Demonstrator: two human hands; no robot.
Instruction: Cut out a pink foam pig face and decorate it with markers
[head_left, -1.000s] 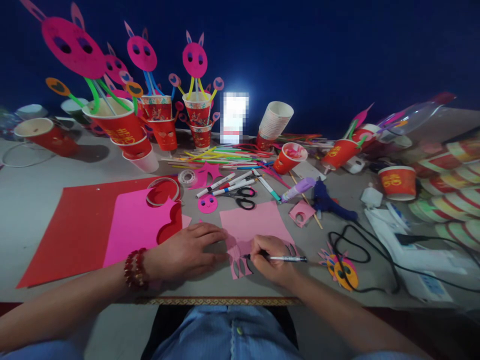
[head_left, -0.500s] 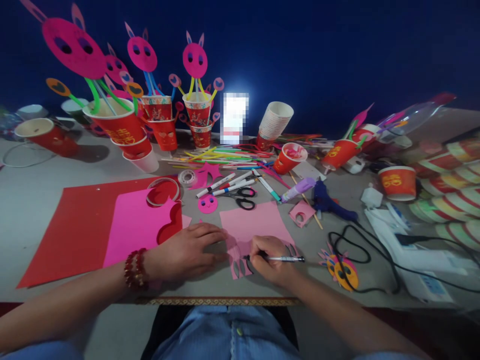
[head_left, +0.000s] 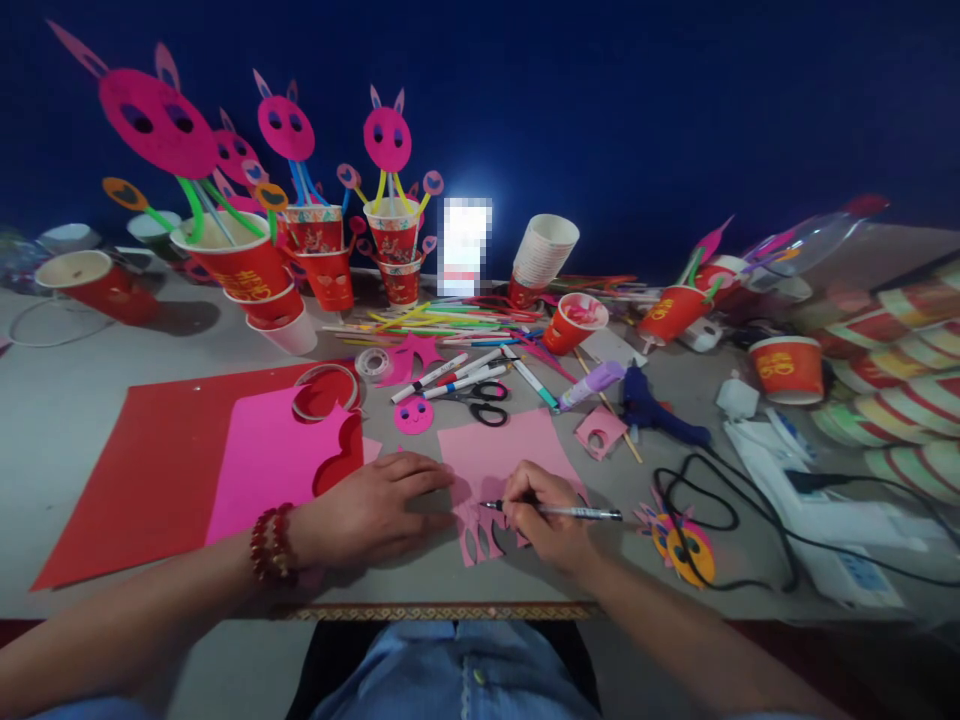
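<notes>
head view, lower centre of the frame: right hand pinches a pen, its length nearly level, tip aimed left onto the pink paper; left hand, fingers loosely spread, gripping nothing, lies at the paper's left edge.

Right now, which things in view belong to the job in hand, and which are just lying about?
In the job:
light pink sheet, left hand at its left edge
clear-barrelled pen in the right hand, tip over the sheet

Lying about, untouched:
black-handled scissors
blue glue gun
purple tube
markers
</notes>
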